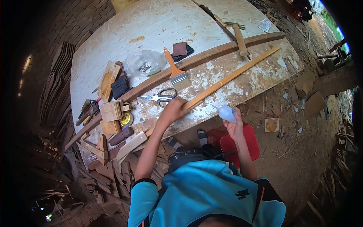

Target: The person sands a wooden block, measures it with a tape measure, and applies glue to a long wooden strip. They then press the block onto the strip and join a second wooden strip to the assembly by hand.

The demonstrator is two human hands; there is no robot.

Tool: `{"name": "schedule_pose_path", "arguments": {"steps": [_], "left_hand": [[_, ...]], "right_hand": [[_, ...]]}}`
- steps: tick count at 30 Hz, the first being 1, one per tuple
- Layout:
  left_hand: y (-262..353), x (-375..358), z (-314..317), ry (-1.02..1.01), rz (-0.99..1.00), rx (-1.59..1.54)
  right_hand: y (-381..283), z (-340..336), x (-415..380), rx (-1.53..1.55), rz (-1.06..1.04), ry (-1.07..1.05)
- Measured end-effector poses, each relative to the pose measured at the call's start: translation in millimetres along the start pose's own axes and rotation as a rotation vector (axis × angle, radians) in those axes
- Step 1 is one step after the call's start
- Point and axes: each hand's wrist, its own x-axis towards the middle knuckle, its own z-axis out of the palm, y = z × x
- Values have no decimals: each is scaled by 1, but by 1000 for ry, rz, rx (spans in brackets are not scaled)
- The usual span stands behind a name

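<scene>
My left hand (174, 110) is closed on the near part of a long, light wooden strip (230, 78), which slants across the worn table top. Close beyond that hand lie black-handled scissors (163, 97). In my right hand (235, 126), off the table's near edge, is a small whitish squeeze bottle (226, 113), its thin nozzle pointing toward the strip. A paintbrush (174, 70) with an orange handle rests near a longer, dark wooden beam (211, 56) behind the strip.
A hammer (239, 39) lies across the beam beside a handsaw (208, 11). Wood blocks (110, 111), a yellow tape measure (127, 118) and a clear plastic bag (141, 62) are on the left. A red stool (245, 142) stands below the table edge.
</scene>
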Motion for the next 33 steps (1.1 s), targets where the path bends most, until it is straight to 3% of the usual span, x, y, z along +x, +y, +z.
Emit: {"name": "schedule_pose_path", "arguments": {"steps": [3,7,10,14,23,33], "left_hand": [[-4,6,-8,-87,-14,-35],[-24,13,-6,42,126,-69],[-35,19,-12,-165,-45,-315],[-33,24,-23,-256,-130,-294],[-31,20,-21,-217,-113,-354],[-24,17,-24,-201,-102,-333]], "right_hand": [[3,-2,5,-70,-70,10],[6,1,4,-196,-108,50],[11,3,2,-351,-192,66],[11,12,0,-591,-319,42],[11,25,-2,-860,-408,32],[-2,39,-11,-888,-441,4]]}}
